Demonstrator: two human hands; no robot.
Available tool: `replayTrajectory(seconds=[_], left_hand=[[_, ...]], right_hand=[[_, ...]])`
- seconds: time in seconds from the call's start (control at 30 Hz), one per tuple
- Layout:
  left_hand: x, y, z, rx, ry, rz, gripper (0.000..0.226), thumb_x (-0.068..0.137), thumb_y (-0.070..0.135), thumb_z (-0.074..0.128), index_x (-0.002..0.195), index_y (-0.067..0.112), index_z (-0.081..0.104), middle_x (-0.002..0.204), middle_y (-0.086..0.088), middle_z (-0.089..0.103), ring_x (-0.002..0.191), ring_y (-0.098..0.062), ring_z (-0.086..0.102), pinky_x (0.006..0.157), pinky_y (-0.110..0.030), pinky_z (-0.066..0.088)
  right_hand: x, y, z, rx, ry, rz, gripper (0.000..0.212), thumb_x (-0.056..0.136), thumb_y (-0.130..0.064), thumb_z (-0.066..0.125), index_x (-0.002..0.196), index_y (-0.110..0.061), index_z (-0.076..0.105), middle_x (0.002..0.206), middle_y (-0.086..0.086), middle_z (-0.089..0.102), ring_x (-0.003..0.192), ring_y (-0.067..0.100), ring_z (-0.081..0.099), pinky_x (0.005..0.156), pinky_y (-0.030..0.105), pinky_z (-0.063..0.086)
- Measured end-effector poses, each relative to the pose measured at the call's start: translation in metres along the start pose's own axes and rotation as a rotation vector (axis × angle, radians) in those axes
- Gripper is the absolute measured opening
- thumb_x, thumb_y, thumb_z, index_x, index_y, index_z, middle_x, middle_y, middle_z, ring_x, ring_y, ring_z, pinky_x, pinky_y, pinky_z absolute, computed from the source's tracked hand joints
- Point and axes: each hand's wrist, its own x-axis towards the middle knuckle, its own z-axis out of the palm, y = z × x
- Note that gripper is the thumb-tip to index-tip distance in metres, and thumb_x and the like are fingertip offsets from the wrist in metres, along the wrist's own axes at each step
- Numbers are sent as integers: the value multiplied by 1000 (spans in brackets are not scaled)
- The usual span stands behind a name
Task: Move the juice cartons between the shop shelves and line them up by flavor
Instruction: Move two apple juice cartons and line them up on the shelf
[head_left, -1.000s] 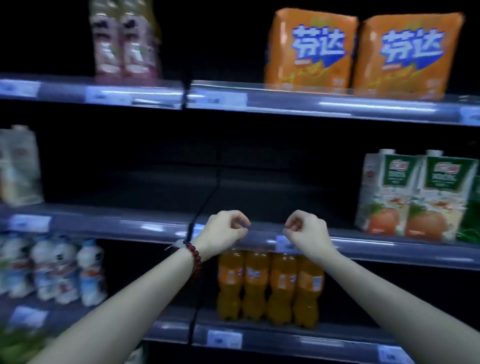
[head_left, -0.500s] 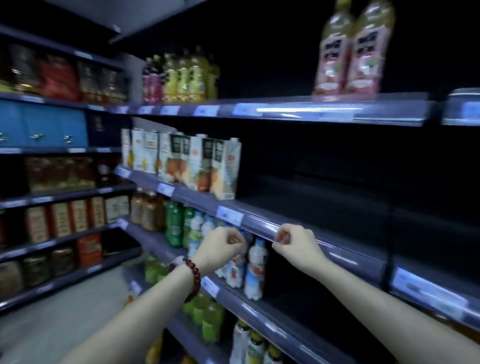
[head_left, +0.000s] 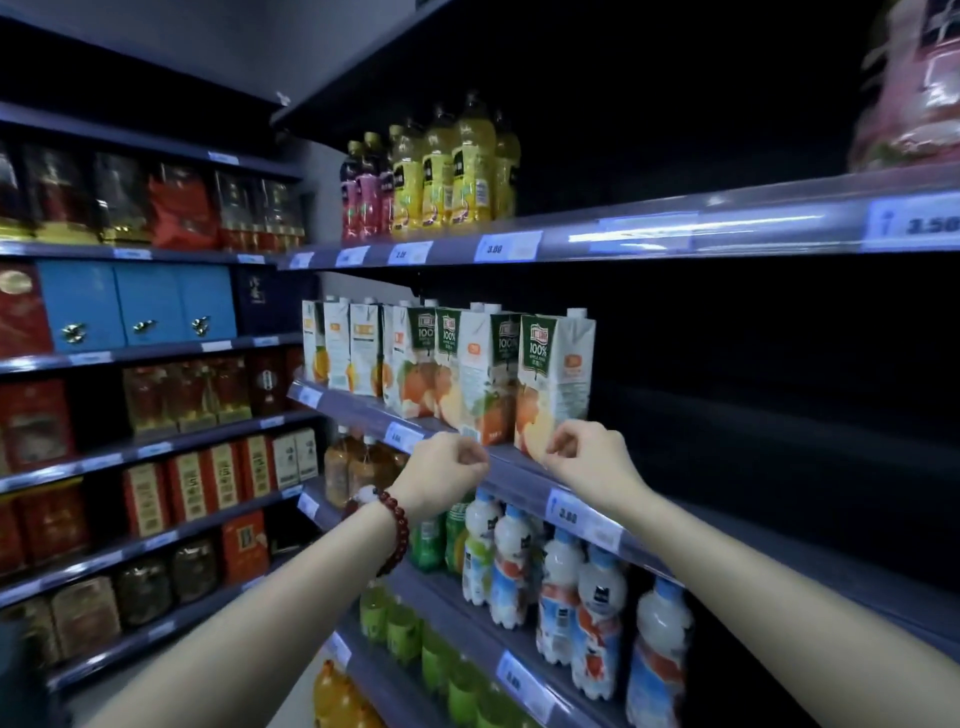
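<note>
A row of tall juice cartons (head_left: 452, 364) stands on the middle shelf (head_left: 363, 413), white with orange or apple pictures and green labels. The nearest carton (head_left: 553, 374) is at the row's right end. My left hand (head_left: 447, 475) is curled into a loose fist and holds nothing, just in front of the shelf edge below the cartons. My right hand (head_left: 587, 452), fingers also curled and empty, hovers in front of the nearest carton's bottom corner. Whether it touches the carton is unclear.
Right of the cartons the middle shelf is dark and bare. Bottles of yellow and red juice (head_left: 441, 171) stand on the shelf above, small white bottles (head_left: 550, 582) and green ones below. Boxed goods (head_left: 135, 306) fill the shelving at left.
The view has swung left along the shelves, from the bare stretch to the row of cartons. Both hands stay curled and side by side, now close to the nearest carton.
</note>
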Motion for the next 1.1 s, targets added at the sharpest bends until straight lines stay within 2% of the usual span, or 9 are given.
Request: replayTrajectory(seconds=[0.07, 0.17, 0.27, 0.4, 0.47, 0.57, 0.83, 0.97, 1.1], left_hand=[[19, -11, 1, -21, 23, -7, 12, 90, 18, 58, 93, 14, 68, 87, -1, 65, 80, -13, 59, 63, -19, 43], [53, -28, 4, -66, 76, -63, 18, 89, 24, 61, 102, 12, 65, 98, -3, 65, 86, -14, 58, 67, -21, 45], [80, -34, 6, -143, 123, -143, 37, 87, 32, 65, 115, 11, 55, 104, -5, 62, 98, -22, 59, 76, -27, 47], [124, -48, 9, -258, 126, -101, 44, 79, 36, 75, 105, 14, 47, 90, 8, 58, 87, -12, 58, 60, -16, 41], [143, -52, 11, -327, 74, -93, 69, 73, 42, 79, 121, 5, 45, 118, -8, 60, 106, -21, 58, 81, -34, 53], [162, -57, 18, -338, 112, -85, 95, 65, 50, 81, 133, 2, 35, 133, -19, 51, 123, -35, 48, 101, -50, 43], [173, -61, 33, -388, 258, 47, 62, 67, 31, 82, 115, 12, 48, 121, -11, 55, 110, -26, 51, 83, -26, 31], [171, -69, 31, -479, 214, 133, 52, 64, 31, 84, 104, 19, 52, 108, -1, 60, 97, -16, 50, 74, -16, 22], [164, -67, 30, -586, 180, 258, 53, 63, 26, 85, 103, 25, 50, 106, 1, 60, 100, -18, 56, 83, -32, 49]], right_hand=[[12, 4, 6, -28, 50, 50, 12, 80, -19, 68, 71, -12, 64, 69, -3, 63, 67, 12, 58, 55, 9, 43], [31, 14, 15, -83, 171, 180, 22, 78, -30, 73, 77, -13, 59, 82, 2, 65, 74, 17, 60, 63, 31, 51], [43, 17, 18, -108, 269, 253, 42, 76, -40, 76, 93, -12, 49, 99, 7, 59, 85, 20, 57, 65, 30, 46], [63, 11, 36, -22, 332, 354, 69, 70, -44, 79, 118, -8, 44, 116, 13, 58, 105, 31, 60, 83, 39, 54], [71, 10, 46, 54, 355, 395, 76, 66, -45, 83, 121, -8, 45, 117, 10, 62, 105, 28, 63, 84, 39, 56], [80, 7, 59, 144, 468, 439, 75, 62, -41, 87, 120, -10, 51, 114, 7, 67, 101, 23, 65, 83, 35, 56], [84, 1, 66, 243, 643, 444, 68, 55, -27, 92, 110, -18, 54, 103, 1, 69, 94, 21, 66, 85, 40, 57], [75, -4, 67, 191, 718, 364, 66, 55, -25, 92, 108, -22, 53, 101, -5, 66, 91, 12, 63, 78, 26, 52], [61, -10, 54, 132, 738, 254, 67, 54, -27, 93, 107, -28, 52, 97, -16, 64, 88, -8, 57, 69, 10, 44]])
